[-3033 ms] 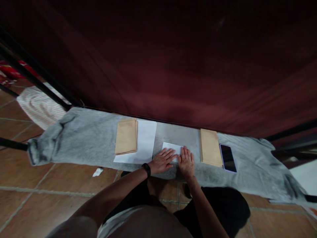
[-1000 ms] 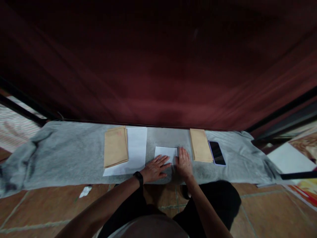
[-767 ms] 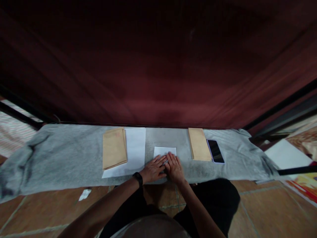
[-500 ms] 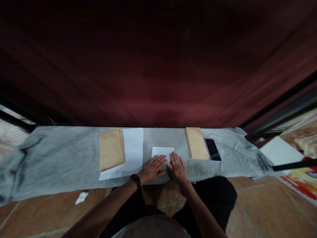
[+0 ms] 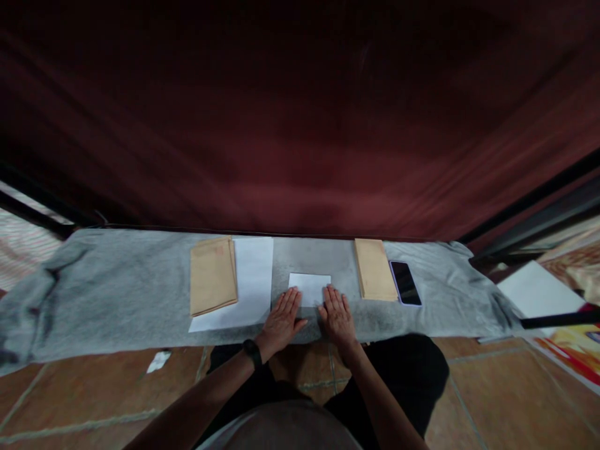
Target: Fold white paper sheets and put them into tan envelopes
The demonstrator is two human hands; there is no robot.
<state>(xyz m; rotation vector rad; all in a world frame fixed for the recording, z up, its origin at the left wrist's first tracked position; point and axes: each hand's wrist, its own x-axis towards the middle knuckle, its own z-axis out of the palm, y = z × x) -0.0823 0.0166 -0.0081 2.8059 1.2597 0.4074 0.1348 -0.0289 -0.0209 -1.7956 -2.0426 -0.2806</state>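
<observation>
Head camera view: a small white paper [image 5: 310, 289] lies flat on a gray cloth [image 5: 131, 294], between the two hands. The left hand [image 5: 281, 317] rests palm-down at its left edge, the right hand [image 5: 338, 319] at its right edge; both are flat, fingers extended, touching the paper without gripping it. To the left, a stack of tan, envelope-like papers [image 5: 213, 278] partly covers a large white sheet [image 5: 255, 275]. To the right, a second tan stack [image 5: 375, 270] lies beside a phone [image 5: 405, 283]. Whether either stack contains anything cannot be seen.
</observation>
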